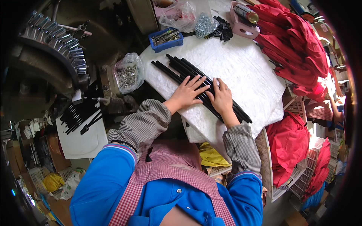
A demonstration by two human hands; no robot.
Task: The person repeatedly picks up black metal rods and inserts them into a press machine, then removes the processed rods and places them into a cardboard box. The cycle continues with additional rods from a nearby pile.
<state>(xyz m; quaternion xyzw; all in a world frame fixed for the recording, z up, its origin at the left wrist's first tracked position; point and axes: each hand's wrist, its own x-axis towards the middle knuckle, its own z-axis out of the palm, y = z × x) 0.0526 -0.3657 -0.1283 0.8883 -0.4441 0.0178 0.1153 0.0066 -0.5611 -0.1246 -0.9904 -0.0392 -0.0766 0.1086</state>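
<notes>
Several long black rods [183, 66] lie side by side, slanting across a table [251, 65] covered with white woven sheeting. My left hand [188, 93] rests flat over their middle with its fingers spread. Just to its right, my right hand [220, 97] also lies on the rods, fingers extended and thumb out to the side. Neither hand is closed around a rod. The lower ends of the rods [246, 117] stick out past my right wrist.
At left stands a machine with a curved rack of shiny metal pieces [62, 42]. A bag of small metal parts [127, 75], a blue tray [167, 41], a bag of screws [204, 25] and a pink box [246, 29] surround the work area. Red fabric [294, 42] is heaped at right.
</notes>
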